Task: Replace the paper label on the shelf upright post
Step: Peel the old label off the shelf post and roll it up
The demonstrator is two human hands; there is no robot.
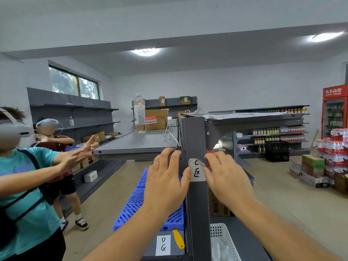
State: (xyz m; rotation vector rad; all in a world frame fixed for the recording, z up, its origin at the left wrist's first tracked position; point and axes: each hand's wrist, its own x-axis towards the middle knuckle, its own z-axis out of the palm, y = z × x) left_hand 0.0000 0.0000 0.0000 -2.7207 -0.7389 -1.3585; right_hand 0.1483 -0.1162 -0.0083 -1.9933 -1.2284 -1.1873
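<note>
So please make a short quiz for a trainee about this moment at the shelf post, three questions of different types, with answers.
1. True or false: the old label on the upright post is already fully removed.
2. Multiple choice: where does the yellow scraper lie? A) in the left hand; B) on the lower shelf beside the new label; C) in the white basket.
3. Fill in: the top letter on the old label is ___, and on the new label it is ___.

Key
1. False. It is on the post, its top edge torn, between the left hand and the right hand.
2. B
3. C; D
</note>
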